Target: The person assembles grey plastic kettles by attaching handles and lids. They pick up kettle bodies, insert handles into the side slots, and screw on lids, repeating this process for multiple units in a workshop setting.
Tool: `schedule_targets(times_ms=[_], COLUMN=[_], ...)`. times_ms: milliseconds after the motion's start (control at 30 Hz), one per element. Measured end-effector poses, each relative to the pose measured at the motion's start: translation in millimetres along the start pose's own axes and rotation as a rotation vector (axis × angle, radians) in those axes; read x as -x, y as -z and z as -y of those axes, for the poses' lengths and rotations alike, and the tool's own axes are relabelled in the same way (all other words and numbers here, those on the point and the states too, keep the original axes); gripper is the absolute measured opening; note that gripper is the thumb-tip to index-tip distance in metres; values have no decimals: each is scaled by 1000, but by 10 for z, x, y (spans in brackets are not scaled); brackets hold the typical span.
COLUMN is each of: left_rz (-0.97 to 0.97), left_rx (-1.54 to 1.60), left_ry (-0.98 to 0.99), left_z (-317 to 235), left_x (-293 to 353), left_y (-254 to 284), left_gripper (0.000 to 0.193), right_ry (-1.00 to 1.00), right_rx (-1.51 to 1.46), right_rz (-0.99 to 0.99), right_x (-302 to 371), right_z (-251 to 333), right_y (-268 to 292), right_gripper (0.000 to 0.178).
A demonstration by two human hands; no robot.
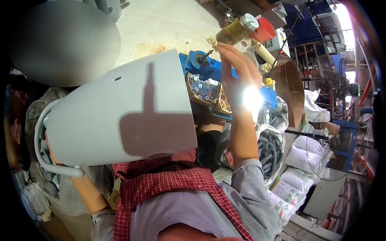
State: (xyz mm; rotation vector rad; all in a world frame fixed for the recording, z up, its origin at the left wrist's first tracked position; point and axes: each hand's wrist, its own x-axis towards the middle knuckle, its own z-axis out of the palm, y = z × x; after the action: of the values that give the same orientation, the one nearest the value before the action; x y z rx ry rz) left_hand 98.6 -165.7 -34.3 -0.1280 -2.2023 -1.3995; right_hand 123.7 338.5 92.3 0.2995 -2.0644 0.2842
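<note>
Grey vessel [161, 84] lay at eleven o'clock; left hand [51, 153], grip obscured. Right hand [240, 70], one o'clock, hung spread, empty, near blue machine [211, 69].

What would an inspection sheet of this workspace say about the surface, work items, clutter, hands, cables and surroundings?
Surface: pale worktable with brownish stains.
Work items: grey tapered container, held sideways, with curved grey handle; blue machine near its wide end; silvery washers; small coppery parts.
Clutter: yellowish bottle with pale lid; red container.
Hands: left hand mostly hidden by the grey container, grip unclear; right hand raised at the machine, fingers extended, contact unclear.
Cables: thin dark strand at upper right, possibly a cable.
Surroundings: wire-caged fan; white sacks; grey plastic parts in a whitish bag.
</note>
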Motion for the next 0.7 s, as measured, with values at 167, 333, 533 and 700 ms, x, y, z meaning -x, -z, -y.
schedule_targets(times_ms=[167,333,533,700], left_rz=[-73,-23,-212,-116], left_rx=[201,167,565,346], left_ry=[215,168,492,251], left_z=[130,214,-396,-486], left_x=[-15,-95,-153,-390], left_y=[-20,-11,-377,-733], left_gripper=[39,36,32,32], right_ry=[54,93,173,-21], right_rx=[52,77,124,-22], right_rz=[120,92,171,284], right_x=[13,60,155,275], right_z=[3,-75,-85,-31], right_y=[-46,-63,-6,170], right_gripper=[26,23,25,29])
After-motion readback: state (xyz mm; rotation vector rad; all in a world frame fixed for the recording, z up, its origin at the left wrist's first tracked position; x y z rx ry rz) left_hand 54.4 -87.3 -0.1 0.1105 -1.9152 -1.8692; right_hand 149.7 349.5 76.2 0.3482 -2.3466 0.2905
